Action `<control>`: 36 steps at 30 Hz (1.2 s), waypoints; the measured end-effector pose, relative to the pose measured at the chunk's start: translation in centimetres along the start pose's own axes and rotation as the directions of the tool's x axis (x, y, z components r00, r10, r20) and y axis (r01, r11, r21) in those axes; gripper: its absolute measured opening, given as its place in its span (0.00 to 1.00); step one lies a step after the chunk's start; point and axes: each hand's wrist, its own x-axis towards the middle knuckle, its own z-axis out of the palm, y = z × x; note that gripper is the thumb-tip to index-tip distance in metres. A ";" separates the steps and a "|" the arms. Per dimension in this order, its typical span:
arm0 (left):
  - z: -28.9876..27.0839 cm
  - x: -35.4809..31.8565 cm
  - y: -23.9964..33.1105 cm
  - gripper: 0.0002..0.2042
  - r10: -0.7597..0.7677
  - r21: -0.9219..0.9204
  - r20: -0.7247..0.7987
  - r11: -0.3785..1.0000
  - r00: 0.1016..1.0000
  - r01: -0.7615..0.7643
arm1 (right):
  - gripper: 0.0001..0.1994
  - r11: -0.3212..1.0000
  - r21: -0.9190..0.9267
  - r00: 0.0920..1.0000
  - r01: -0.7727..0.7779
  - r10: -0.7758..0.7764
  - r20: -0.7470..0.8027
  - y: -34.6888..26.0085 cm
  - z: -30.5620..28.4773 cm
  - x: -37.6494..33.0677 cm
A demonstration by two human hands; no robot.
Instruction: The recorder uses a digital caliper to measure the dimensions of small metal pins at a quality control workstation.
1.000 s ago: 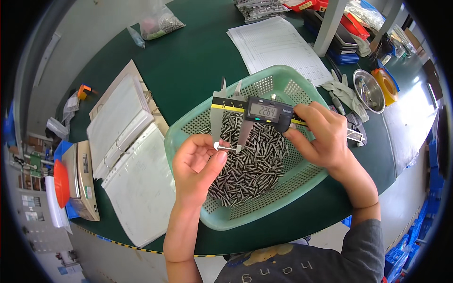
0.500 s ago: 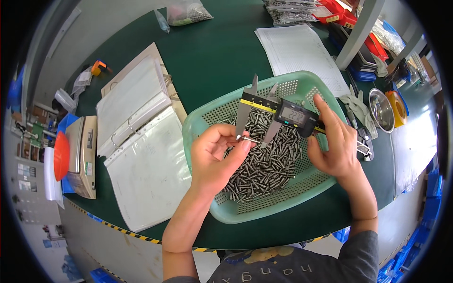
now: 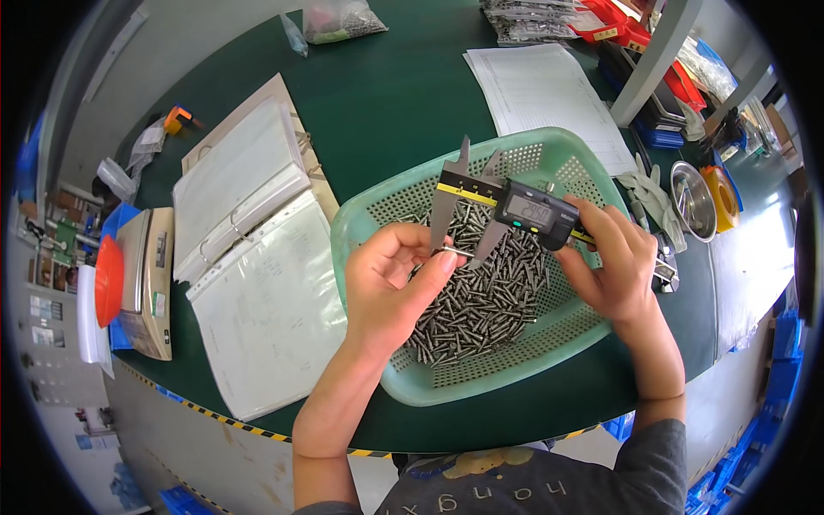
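My left hand (image 3: 390,283) pinches a small metal pin (image 3: 453,252) between thumb and forefinger, holding it between the lower jaws of a digital caliper (image 3: 506,209). My right hand (image 3: 614,270) grips the caliper by its body, thumb near the display. Both hands hover over a green perforated plastic basket (image 3: 378,206) that holds a heap of several similar dark metal pins (image 3: 481,300).
An open ring binder (image 3: 249,257) with plastic sleeves lies left of the basket. A small scale (image 3: 146,283) and an orange lid sit at the far left. Printed sheets (image 3: 541,94), white gloves (image 3: 648,193), a steel bowl (image 3: 693,199) and bagged parts lie behind and to the right on the green table.
The view has shifted so hands and basket appear further right. My hands keep the same hold, pin still in the caliper jaws.
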 end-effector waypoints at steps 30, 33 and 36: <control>-0.4 0.2 -2.0 0.08 0.106 0.815 0.218 0.528 0.970 -0.241 | 0.26 0.995 -0.045 0.996 -0.085 0.083 -0.040 0.9 0.7 -0.8; 1.3 0.1 -0.1 0.10 0.026 0.866 0.309 0.405 0.951 -0.292 | 0.24 0.987 0.033 0.986 -0.155 0.157 -0.049 1.4 -0.4 -1.5; 0.6 0.0 -1.6 0.11 0.287 0.918 0.245 0.240 0.926 -0.317 | 0.22 0.971 0.134 0.979 -0.197 0.203 -0.030 0.9 0.8 -1.4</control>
